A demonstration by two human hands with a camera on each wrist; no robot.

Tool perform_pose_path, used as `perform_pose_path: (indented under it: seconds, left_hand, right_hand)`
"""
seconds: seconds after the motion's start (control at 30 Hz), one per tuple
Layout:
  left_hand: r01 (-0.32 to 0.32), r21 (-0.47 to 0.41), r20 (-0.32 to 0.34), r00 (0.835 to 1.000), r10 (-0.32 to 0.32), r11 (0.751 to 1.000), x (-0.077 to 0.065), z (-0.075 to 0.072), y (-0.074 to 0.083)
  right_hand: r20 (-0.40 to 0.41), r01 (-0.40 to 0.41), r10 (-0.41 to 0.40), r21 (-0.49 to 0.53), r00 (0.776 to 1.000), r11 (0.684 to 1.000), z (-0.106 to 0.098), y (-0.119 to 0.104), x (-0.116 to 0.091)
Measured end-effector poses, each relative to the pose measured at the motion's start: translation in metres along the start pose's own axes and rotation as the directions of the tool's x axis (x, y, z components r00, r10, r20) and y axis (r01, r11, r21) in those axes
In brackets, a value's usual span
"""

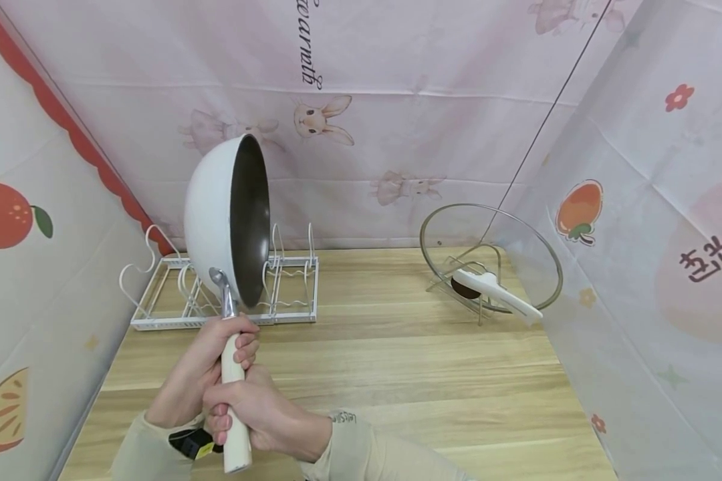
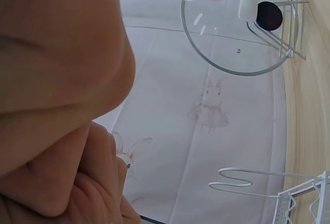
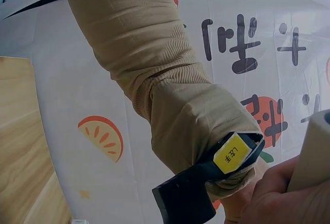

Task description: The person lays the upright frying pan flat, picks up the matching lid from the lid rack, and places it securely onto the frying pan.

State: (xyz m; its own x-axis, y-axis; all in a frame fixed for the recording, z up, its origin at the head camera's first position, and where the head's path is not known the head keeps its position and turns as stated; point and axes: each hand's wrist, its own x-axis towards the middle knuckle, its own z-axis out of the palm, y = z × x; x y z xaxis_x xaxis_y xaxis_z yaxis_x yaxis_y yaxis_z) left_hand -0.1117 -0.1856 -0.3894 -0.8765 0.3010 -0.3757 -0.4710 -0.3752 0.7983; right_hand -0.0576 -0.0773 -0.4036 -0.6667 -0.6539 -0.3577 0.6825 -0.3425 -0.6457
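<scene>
A white wok-shaped pan (image 1: 210, 207) is held up on its side over the left part of the white wire rack (image 1: 295, 319), its dark inside facing right. Whether its underside touches the rack cannot be told. My left hand (image 1: 219, 344) grips the cream handle (image 1: 236, 441) close to the metal neck. Just below, my right hand (image 1: 259, 404) wraps the same handle nearer its end. In the right wrist view, the handle's end (image 3: 314, 152) sticks out past the fingers. Skin blocks the left side of the left wrist view, and the pan is not visible there.
At the back right, a glass lid (image 1: 547, 254) with a white handle leans on a wire stand (image 1: 480, 314). Wooden tabletop (image 1: 397, 374) lies between rack and stand. Printed cloth walls (image 1: 397, 120) close in the back and both sides.
</scene>
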Motion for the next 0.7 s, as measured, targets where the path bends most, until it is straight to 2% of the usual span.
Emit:
perform_pose_path:
  seconds: [0.4, 0.7]
  left_hand:
    - [-0.004, -0.03, 0.018, 1.0, 0.004, 1.0, -0.006, 0.006, 0.007]
    - [-0.044, -0.039, 0.06, 0.997, 0.046, 0.998, -0.012, 0.01, 0.011]
  right_hand:
    - [0.013, 0.014, -0.014, -0.01, 1.0, 1.0, 0.004, -0.004, -0.005]
    - [0.018, 0.033, -0.033, -0.037, 0.999, 0.999, 0.008, -0.005, -0.008]
